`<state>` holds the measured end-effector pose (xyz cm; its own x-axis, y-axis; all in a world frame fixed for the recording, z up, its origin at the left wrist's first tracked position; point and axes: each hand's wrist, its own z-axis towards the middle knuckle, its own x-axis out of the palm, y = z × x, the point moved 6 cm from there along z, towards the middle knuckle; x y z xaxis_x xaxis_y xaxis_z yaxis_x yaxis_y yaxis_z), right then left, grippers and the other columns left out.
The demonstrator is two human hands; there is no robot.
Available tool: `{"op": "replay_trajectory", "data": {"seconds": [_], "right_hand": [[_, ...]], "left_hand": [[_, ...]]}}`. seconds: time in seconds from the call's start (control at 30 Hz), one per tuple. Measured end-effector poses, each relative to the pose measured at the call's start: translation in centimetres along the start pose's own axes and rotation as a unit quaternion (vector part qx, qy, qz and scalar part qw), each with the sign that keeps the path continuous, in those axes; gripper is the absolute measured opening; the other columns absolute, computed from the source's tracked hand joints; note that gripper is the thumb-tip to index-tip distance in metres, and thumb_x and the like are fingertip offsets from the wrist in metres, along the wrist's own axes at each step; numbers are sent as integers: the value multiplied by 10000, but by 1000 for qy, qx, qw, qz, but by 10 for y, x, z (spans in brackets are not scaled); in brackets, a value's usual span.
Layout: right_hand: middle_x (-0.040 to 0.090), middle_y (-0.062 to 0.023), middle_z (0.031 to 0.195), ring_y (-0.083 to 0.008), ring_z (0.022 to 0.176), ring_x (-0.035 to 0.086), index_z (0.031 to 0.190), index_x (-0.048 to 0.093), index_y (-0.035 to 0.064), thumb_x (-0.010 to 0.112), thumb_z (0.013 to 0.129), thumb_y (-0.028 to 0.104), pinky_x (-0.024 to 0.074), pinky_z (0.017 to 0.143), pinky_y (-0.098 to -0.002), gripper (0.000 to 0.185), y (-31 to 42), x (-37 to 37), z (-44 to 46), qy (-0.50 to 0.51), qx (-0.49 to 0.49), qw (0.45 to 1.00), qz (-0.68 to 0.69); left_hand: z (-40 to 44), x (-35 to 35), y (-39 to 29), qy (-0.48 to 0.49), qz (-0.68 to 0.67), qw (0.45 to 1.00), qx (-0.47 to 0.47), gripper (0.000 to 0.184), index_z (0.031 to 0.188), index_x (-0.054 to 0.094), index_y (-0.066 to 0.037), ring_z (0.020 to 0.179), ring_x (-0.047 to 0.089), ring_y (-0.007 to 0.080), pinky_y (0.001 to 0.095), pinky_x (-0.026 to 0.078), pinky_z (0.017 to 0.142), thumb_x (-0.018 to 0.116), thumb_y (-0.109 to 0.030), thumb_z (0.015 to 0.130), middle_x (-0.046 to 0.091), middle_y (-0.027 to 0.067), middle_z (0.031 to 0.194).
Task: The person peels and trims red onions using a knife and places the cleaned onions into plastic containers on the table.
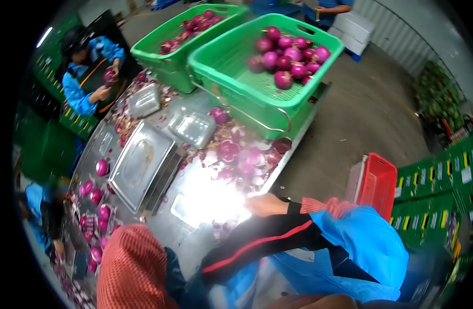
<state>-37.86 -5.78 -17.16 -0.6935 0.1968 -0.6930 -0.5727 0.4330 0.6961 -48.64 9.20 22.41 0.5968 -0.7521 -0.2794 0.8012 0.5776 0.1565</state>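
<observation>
My right hand [267, 205] reaches over the near right side of the metal table [162, 224], beside a heap of purple onion skins and onions [241, 157]. Strong glare washes out its fingers, so any grip is hidden. A rectangular pale object [186, 210], blurred by the glare, lies left of that hand. My left arm shows only as a red checked sleeve [131, 265] at the bottom; the left hand itself is out of sight. A metal scale [144, 159] stands in mid-table, with a clear plastic tray [192, 127] behind it.
Two green crates, one at the back right [236, 92] and one behind it [164, 62], hold purple onions. A co-worker [87, 77] at left holds an onion. Peeled onions [103, 211] lie along the left. A red crate [378, 183] and stacked green crates [424, 206] stand right.
</observation>
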Motion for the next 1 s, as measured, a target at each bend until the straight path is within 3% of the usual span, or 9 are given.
{"op": "replay_trajectory", "data": {"seconds": [0.07, 0.33, 0.47, 0.5, 0.57, 0.67, 0.73, 0.9, 1.0], "right_hand": [[684, -144, 947, -382, 799, 660, 1233, 582, 181, 463, 982, 363, 526, 661, -473, 332, -16, -2, 2, -36, -37, 998, -23], [668, -165, 862, -357, 778, 663, 1099, 613, 89, 573, 926, 329, 516, 693, -487, 299, -44, -83, 30, -56, -127, 990, 18], [653, -176, 799, -347, 731, 665, 1068, 622, 60, 587, 921, 315, 521, 690, -483, 297, -76, -109, 35, -36, -144, 988, 51], [655, -177, 801, -347, 724, 664, 1071, 621, 59, 587, 921, 315, 522, 685, -482, 299, -81, -119, 33, -34, -149, 986, 67], [666, -187, 826, -351, 728, 667, 1130, 612, 59, 584, 926, 312, 529, 678, -466, 327, -96, -125, 32, -21, -166, 985, 49], [664, -144, 900, -360, 792, 656, 1157, 598, 178, 598, 882, 277, 518, 597, -477, 292, -131, -112, 29, -7, -116, 991, 69], [676, -137, 962, -354, 826, 661, 1242, 591, 201, 594, 891, 293, 532, 671, -455, 363, -147, -103, 20, -123, -266, 953, 71], [660, -140, 1073, -323, 942, 654, 1229, 601, 179, 583, 904, 332, 523, 751, -431, 360, -188, -114, 30, 42, -104, 982, 149], [660, -97, 1076, -282, 918, 661, 1139, 639, 161, 572, 902, 303, 528, 735, -399, 283, -212, -93, 36, -50, -157, 977, 136]], "left_hand": [[13, 11, 5, -19, 6, 1000, 23, 359, 1210, 559, -23, 961, 594, 207, 329, 484, 895, 676, -127, 886, 621, 119, 1117], [52, 121, 162, -129, 70, 987, -63, 335, 1191, 571, -31, 933, 607, 194, 310, 502, 871, 682, -105, 884, 630, 110, 1097], [1, 283, 317, 57, 8, 964, -261, 323, 1182, 577, -36, 919, 613, 187, 301, 511, 859, 685, -94, 882, 635, 106, 1087], [-42, 336, 354, 19, -189, 863, -467, 360, 1214, 568, -29, 963, 632, 200, 319, 516, 881, 693, -126, 891, 650, 121, 1094], [-104, 416, 391, 243, -96, 786, -560, 530, 1343, 500, -23, 1056, 608, 207, 359, 497, 952, 718, -144, 876, 628, 98, 1174], [-180, 504, 415, 362, -88, 775, -510, 634, 1334, 511, -58, 1069, 618, 249, 383, 513, 930, 796, -211, 789, 631, 134, 1177], [-208, 547, 424, 452, -12, 786, -421, 670, 1281, 546, -75, 1072, 625, 310, 407, 521, 896, 835, -249, 703, 627, 179, 1171], [-247, 605, 428, 566, 141, 723, -372, 654, 1221, 578, -103, 981, 640, 412, 472, 527, 833, 826, -295, 647, 651, 220, 1066], [-237, 607, 422, 592, 147, 710, -352, 651, 1228, 577, -127, 953, 649, 406, 479, 530, 804, 815, -330, 656, 661, 202, 1046]]}}
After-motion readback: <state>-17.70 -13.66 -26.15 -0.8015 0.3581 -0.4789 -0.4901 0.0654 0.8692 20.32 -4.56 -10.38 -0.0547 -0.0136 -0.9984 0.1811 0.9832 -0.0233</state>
